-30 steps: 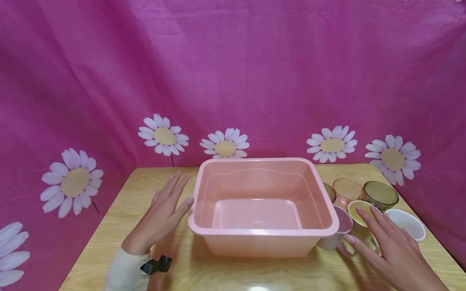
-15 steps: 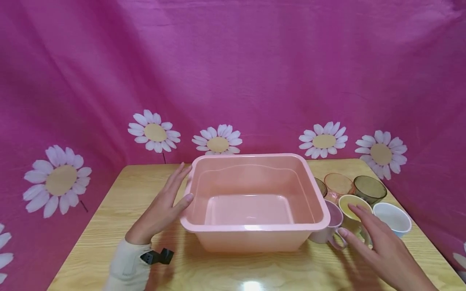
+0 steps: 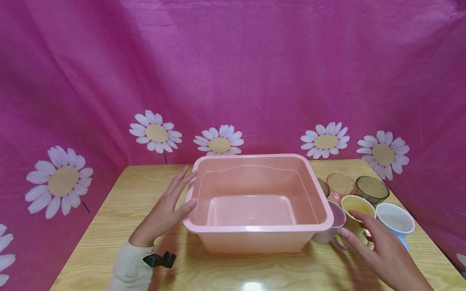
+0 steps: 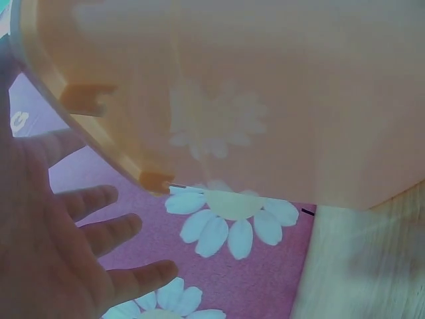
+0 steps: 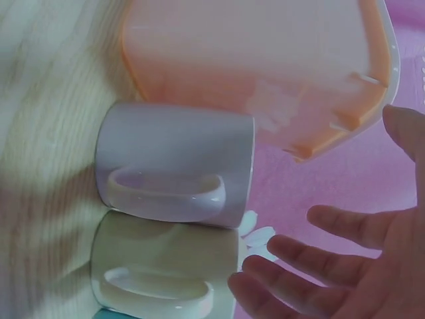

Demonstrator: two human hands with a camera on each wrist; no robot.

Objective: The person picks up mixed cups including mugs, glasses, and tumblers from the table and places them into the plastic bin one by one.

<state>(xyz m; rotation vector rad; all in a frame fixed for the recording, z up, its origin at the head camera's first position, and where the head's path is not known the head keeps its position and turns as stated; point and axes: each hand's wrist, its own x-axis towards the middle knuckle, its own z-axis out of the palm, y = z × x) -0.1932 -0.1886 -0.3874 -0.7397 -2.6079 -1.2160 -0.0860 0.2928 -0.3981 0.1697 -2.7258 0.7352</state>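
A pink plastic basin (image 3: 258, 239) stands in the middle of the wooden table with nothing in it. My left hand (image 3: 164, 216) is at its left rim, thumb and fingertips overlapping the edge, fingers straight and spread. In the left wrist view the fingers (image 4: 109, 232) spread beside the basin's outer wall (image 4: 265, 100). My right hand (image 3: 382, 250) hovers, holding nothing, over a yellow mug (image 3: 358, 202) and a lilac mug (image 3: 336, 214). The right wrist view shows its relaxed fingers (image 5: 325, 259) apart from the rims of the lilac mug (image 5: 176, 156) and yellow mug (image 5: 166, 256).
A white-and-blue cup (image 3: 396, 220) stands at the right. Behind the mugs are an orange see-through cup (image 3: 341, 185), a dark green one (image 3: 372, 190) and another dark one (image 3: 323, 188) partly behind the basin. A magenta curtain (image 3: 233, 72) with daisies hangs around the table.
The head view has shifted slightly. My left hand has moved right onto the basin's rim. The right hand has drawn its fingers closer together and slid a little left over the mugs.
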